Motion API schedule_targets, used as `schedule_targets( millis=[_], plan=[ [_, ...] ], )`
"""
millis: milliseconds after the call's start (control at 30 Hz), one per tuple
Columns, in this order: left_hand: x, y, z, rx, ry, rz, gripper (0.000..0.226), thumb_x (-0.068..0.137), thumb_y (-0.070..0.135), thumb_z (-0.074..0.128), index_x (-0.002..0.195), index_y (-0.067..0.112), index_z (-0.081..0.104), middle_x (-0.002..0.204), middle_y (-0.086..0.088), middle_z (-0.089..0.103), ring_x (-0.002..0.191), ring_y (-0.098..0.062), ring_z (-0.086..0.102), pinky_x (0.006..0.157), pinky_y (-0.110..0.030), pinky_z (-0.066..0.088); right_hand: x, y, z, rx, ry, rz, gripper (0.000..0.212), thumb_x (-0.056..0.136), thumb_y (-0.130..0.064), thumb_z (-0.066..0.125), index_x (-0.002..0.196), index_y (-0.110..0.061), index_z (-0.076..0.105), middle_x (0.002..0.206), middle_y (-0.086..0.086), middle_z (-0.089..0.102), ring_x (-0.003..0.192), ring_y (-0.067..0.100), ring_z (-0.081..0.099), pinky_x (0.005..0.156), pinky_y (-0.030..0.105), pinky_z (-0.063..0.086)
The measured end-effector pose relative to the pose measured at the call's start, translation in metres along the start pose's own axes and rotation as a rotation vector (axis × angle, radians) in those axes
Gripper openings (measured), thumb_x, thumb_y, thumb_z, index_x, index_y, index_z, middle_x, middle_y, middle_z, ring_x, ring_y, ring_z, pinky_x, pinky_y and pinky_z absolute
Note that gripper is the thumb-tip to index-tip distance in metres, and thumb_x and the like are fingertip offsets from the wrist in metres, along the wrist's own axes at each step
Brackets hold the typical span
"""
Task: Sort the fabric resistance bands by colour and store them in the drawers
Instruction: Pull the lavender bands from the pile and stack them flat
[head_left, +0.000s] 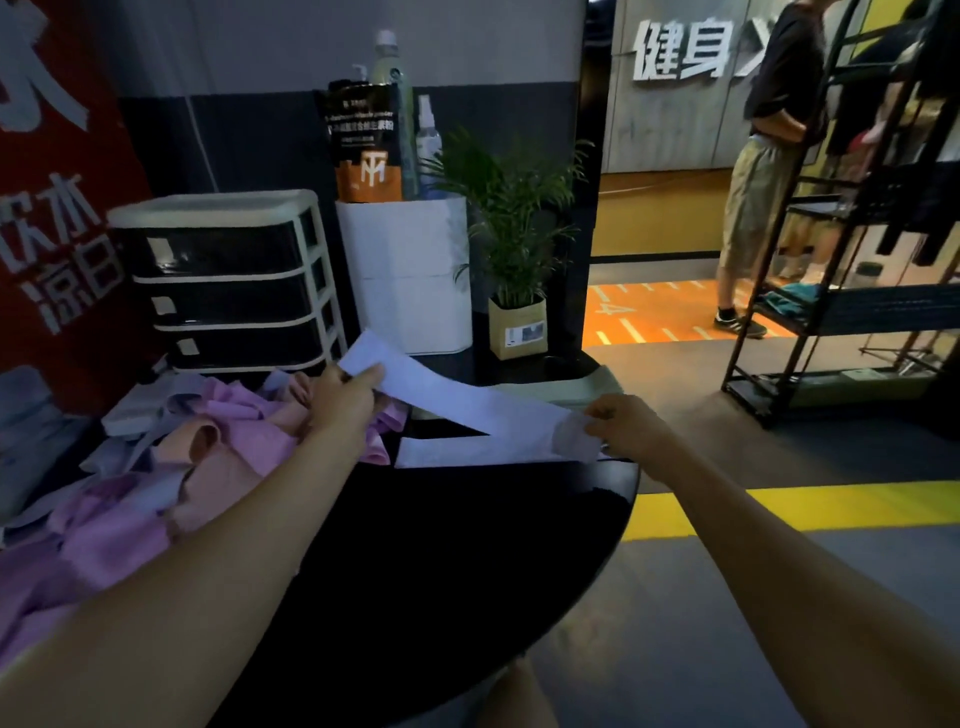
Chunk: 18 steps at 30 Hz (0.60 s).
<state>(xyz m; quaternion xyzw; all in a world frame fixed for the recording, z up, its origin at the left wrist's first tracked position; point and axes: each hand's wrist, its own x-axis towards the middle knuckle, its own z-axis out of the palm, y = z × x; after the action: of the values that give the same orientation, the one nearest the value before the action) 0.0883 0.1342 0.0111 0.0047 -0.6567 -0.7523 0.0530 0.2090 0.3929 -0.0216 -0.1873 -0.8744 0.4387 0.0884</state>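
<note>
A pale lavender fabric band (467, 402) is stretched out above the black round table (467, 545). My left hand (345, 392) pinches its far left end, and my right hand (618, 423) pinches its folded right end near the table's right edge. A heap of pink, peach and lavender bands (171, 467) lies on the table's left side. Behind the heap stands a cream drawer unit (228, 280) with three dark drawers, all closed.
A white box (410, 270) holding bottles and a pouch stands beside the drawers, with a potted plant (517, 291) to its right. A person (763, 171) stands by a black metal rack (841, 291) at the far right. A yellow floor stripe (779, 506) runs right of the table.
</note>
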Motion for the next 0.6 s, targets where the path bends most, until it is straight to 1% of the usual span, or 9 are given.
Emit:
schedule_targets(
  millis=[67,133,167,233,300,367,467,533,600],
  plan=[
    [0.003,-0.018,-0.001,0.161,0.010,-0.011,0.010,0.089,0.002,0.054,0.083,0.009,0.052,0.088,-0.013,0.062,0.059,-0.017,0.058,0.059,-0.026,0.056,0.006,0.007,-0.003,0.060,0.144,0.029,0.011,0.086,0.004,0.053,0.086,0.002,0.064,0.070,0.013,0.050,0.071,0.022,0.045,0.063,0.029,0.031],
    [0.005,-0.034,-0.003,0.294,0.001,-0.021,0.005,0.090,0.005,0.052,0.087,0.003,0.056,0.089,-0.021,0.060,0.057,-0.023,0.059,0.057,-0.028,0.056,0.012,0.014,-0.004,0.037,0.256,0.030,0.015,0.086,0.000,0.057,0.097,0.006,0.065,0.086,0.023,0.061,0.081,0.032,0.054,0.068,0.033,0.035],
    [0.007,-0.043,-0.004,0.406,-0.006,0.004,0.010,0.090,0.008,0.051,0.093,0.001,0.059,0.090,-0.021,0.062,0.064,-0.030,0.061,0.059,-0.029,0.057,0.015,0.017,-0.004,0.022,0.302,0.042,0.017,0.086,-0.002,0.058,0.100,0.007,0.064,0.094,0.025,0.063,0.087,0.036,0.057,0.070,0.034,0.038],
    [0.010,-0.057,-0.006,0.613,-0.037,0.058,0.021,0.089,0.013,0.052,0.102,-0.001,0.061,0.100,-0.024,0.064,0.085,-0.037,0.061,0.076,-0.040,0.055,0.018,0.022,-0.001,-0.004,0.372,0.068,0.020,0.086,-0.006,0.059,0.103,0.005,0.062,0.101,0.024,0.064,0.095,0.039,0.058,0.073,0.036,0.042],
    [0.006,-0.065,-0.006,0.734,-0.049,0.092,0.024,0.089,0.014,0.054,0.105,-0.002,0.060,0.105,-0.022,0.064,0.095,-0.037,0.059,0.084,-0.037,0.048,0.022,0.027,0.003,-0.009,0.419,0.077,0.020,0.086,-0.006,0.060,0.104,0.003,0.060,0.103,0.021,0.064,0.098,0.038,0.057,0.075,0.036,0.043],
    [0.004,-0.071,-0.005,0.817,-0.060,0.129,0.023,0.090,0.015,0.054,0.106,-0.001,0.060,0.103,-0.022,0.064,0.096,-0.035,0.058,0.079,-0.034,0.042,0.026,0.032,0.008,-0.012,0.442,0.070,0.019,0.086,-0.004,0.059,0.104,0.002,0.058,0.104,0.020,0.063,0.099,0.037,0.056,0.074,0.034,0.041],
    [0.001,-0.078,-0.003,0.860,-0.062,0.157,0.017,0.090,0.014,0.055,0.090,-0.002,0.058,0.094,-0.023,0.063,0.085,-0.033,0.057,0.072,-0.033,0.039,0.030,0.039,0.013,-0.044,0.463,0.074,0.016,0.086,-0.004,0.055,0.101,-0.002,0.057,0.100,0.019,0.063,0.094,0.035,0.055,0.068,0.032,0.038],
    [0.001,-0.082,-0.003,0.885,-0.056,0.172,0.015,0.090,0.013,0.055,0.080,0.002,0.054,0.088,-0.020,0.062,0.077,-0.027,0.053,0.069,-0.032,0.038,0.031,0.042,0.017,-0.075,0.477,0.076,0.015,0.085,-0.003,0.052,0.099,-0.004,0.057,0.098,0.017,0.062,0.091,0.033,0.055,0.065,0.031,0.034],
    [0.001,-0.086,-0.005,0.901,-0.063,0.182,0.015,0.089,0.012,0.057,0.078,0.005,0.052,0.085,-0.018,0.062,0.075,-0.026,0.052,0.069,-0.031,0.039,0.031,0.045,0.020,-0.115,0.488,0.069,0.013,0.084,-0.002,0.050,0.096,-0.004,0.056,0.095,0.015,0.061,0.089,0.033,0.054,0.063,0.031,0.032]
  ],
)
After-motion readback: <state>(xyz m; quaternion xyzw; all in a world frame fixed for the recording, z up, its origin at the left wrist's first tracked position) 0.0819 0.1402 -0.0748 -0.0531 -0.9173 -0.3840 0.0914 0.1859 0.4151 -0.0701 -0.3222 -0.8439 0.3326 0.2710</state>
